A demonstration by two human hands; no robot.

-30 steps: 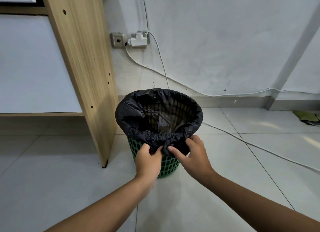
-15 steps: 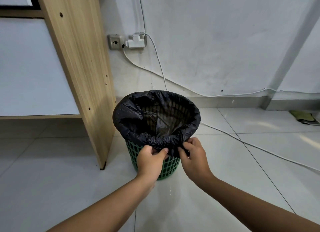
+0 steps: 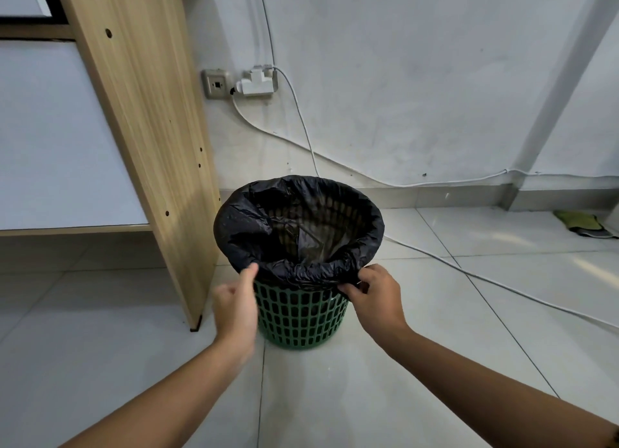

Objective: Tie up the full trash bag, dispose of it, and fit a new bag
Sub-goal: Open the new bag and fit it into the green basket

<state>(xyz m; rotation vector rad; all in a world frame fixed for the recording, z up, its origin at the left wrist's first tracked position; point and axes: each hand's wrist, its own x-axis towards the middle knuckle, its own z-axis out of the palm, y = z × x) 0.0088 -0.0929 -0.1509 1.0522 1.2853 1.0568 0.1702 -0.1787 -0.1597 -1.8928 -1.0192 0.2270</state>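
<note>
Black trash bag (image 3: 363, 251) folded over green basket (image 3: 299, 317) rim, anchoring liner. Right hand (image 3: 375, 300) pinching folded edge; left hand (image 3: 236, 305) blurred, grip unclear, thumb at edge.

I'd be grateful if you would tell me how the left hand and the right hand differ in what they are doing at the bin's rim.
The left hand is blurred, thumb raised against the black bag at the rim's left; whether it grips is unclear. The right hand is sharp, pinching the bag's folded edge at the rim's right. Both sit at the near side of the green basket, at the bag's overhang.
</note>
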